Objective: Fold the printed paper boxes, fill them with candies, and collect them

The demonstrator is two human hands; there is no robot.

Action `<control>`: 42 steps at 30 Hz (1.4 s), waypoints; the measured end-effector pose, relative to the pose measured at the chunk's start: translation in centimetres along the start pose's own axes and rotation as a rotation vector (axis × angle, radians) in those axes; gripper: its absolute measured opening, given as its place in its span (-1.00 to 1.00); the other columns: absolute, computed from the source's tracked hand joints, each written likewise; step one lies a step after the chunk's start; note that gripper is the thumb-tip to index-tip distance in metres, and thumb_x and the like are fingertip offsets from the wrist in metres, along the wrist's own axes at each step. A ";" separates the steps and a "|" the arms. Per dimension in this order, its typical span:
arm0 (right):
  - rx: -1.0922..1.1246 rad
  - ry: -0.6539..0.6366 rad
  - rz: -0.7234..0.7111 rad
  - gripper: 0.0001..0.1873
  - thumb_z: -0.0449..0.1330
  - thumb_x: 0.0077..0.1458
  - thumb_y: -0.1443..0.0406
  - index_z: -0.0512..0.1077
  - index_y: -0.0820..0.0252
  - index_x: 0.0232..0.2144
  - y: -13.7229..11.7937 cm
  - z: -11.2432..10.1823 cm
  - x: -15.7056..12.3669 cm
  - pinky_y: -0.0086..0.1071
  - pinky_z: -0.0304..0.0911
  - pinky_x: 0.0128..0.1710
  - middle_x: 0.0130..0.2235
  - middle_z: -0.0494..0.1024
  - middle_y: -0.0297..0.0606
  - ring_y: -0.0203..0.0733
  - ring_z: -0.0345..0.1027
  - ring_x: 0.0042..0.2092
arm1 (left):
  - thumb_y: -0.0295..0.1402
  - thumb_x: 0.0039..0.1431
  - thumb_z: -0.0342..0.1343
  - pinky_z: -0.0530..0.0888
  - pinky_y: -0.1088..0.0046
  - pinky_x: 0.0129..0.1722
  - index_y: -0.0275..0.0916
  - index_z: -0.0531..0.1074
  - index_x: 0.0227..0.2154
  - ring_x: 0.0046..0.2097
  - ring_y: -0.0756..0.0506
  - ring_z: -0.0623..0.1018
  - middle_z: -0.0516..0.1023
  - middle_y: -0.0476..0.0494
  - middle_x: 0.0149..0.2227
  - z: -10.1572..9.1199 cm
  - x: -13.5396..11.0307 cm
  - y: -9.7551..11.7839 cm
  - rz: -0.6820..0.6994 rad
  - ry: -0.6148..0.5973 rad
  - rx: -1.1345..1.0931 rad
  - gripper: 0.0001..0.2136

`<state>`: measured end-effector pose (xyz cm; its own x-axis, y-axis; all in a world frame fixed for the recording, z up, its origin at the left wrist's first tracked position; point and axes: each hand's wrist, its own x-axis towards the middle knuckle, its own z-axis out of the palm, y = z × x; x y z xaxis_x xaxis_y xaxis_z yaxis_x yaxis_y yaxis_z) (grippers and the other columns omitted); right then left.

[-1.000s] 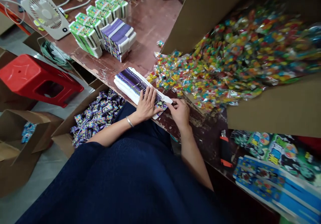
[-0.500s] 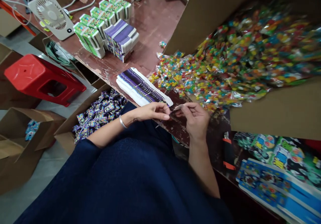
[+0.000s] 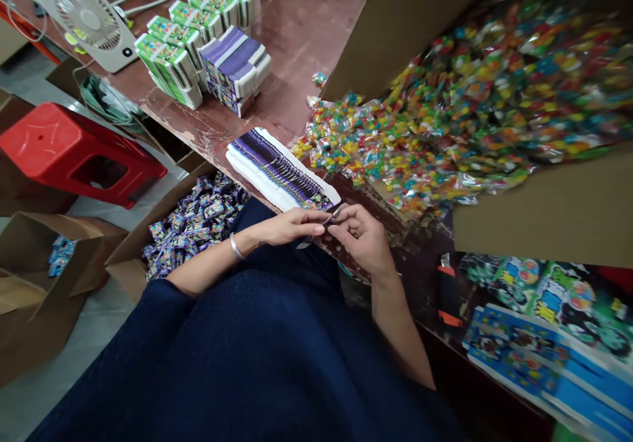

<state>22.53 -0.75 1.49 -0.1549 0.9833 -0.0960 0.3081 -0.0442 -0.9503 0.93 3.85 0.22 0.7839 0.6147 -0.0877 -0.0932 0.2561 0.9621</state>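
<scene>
My left hand (image 3: pixel 299 225), with a silver bangle at the wrist, and my right hand (image 3: pixel 364 236) meet at the table's near edge. Between their fingertips they pinch a small purple candy box (image 3: pixel 330 220), seen edge-on and mostly covered by the fingers. Just beyond lies a fanned row of flat purple candy boxes (image 3: pixel 281 168). To its right, clear-wrapped packets of colourful candy (image 3: pixel 366 142) spill out of a tipped cardboard carton (image 3: pixel 534 218). Below my left forearm, an open carton (image 3: pixel 131 282) holds many small purple boxes (image 3: pixel 192 221).
Banded stacks of green boxes (image 3: pixel 171 56) and purple boxes (image 3: pixel 235 63) stand at the back left, near a white fan (image 3: pixel 89 20). A red stool (image 3: pixel 84 155) is on the floor. A cutter (image 3: pixel 449 293) and printed sheets (image 3: pixel 534 356) lie at right.
My right hand has moved left and closer to my left hand, its fingers now curled on the small purple box. The view has shifted slightly.
</scene>
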 end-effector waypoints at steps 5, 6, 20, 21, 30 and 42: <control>0.086 0.219 0.024 -0.57 0.40 0.08 -0.06 0.41 0.08 -0.27 0.1 -0.2 0.8 -0.46 0.21 -0.59 -0.54 0.48 -0.46 -0.31 0.31 -0.58 | 0.06 0.30 0.18 0.43 0.45 -0.27 -0.28 0.54 -0.24 -0.33 -0.02 0.46 0.52 -0.06 -0.36 0.4 0.0 -0.8 0.038 0.246 0.159 -0.57; 0.090 0.286 0.004 -0.54 0.40 0.06 -0.07 0.43 0.08 -0.19 0.2 0.2 0.8 -0.43 0.32 -0.53 -0.44 0.57 -0.39 -0.26 0.43 -0.50 | 0.05 0.30 0.19 0.44 0.45 -0.25 -0.28 0.54 -0.22 -0.32 -0.02 0.48 0.53 -0.07 -0.34 0.6 0.1 -1.1 0.052 0.315 0.144 -0.58; 0.035 0.549 -0.078 -0.48 0.27 0.20 -0.01 0.49 0.11 0.10 1.9 4.7 1.9 -0.24 0.51 -0.19 -0.23 0.63 -0.23 -0.12 0.55 -0.26 | -0.13 0.11 0.41 0.55 0.46 -0.27 -0.10 0.41 0.23 -0.34 0.03 0.53 0.55 -0.12 -0.09 1.8 1.2 -2.7 0.147 0.709 -0.006 -0.37; 0.035 0.557 -0.077 -0.48 0.28 0.19 -0.01 0.49 0.10 0.09 1.9 4.8 1.9 -0.24 0.50 -0.20 -0.24 0.62 -0.23 -0.13 0.54 -0.27 | -0.13 0.13 0.39 0.55 0.46 -0.28 -0.11 0.43 0.21 -0.33 0.04 0.53 0.53 -0.13 -0.06 1.6 1.1 -2.6 0.148 0.659 0.005 -0.40; 0.075 0.473 -0.099 -0.72 0.26 0.24 0.03 0.47 0.10 -0.30 2.7 4.5 1.7 -0.12 0.45 0.05 -0.09 0.62 -0.14 -0.03 0.55 -0.04 | -0.17 0.16 0.37 0.52 0.52 -0.32 -0.23 0.42 -0.03 -0.29 0.03 0.54 0.48 -0.16 -0.05 -0.2 0.5 -2.1 0.079 0.351 0.051 -0.60; 0.313 0.265 -0.078 -0.68 0.46 0.05 0.06 0.47 0.08 -0.42 1.4 2.7 3.3 -0.33 0.40 -0.20 -0.36 0.56 -0.37 -0.23 0.45 -0.29 | -0.41 0.13 0.34 0.57 0.54 -0.24 -0.20 0.31 -0.07 0.02 -0.10 0.54 0.44 -0.15 -0.08 0.2 0.1 -1.9 0.168 0.464 0.074 -0.63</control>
<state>19.90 1.93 -0.93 0.0935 0.9954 0.0209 -0.0019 0.0212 -0.9998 1.34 3.31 -1.62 0.4044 0.9144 -0.0192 -0.1380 0.0817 0.9871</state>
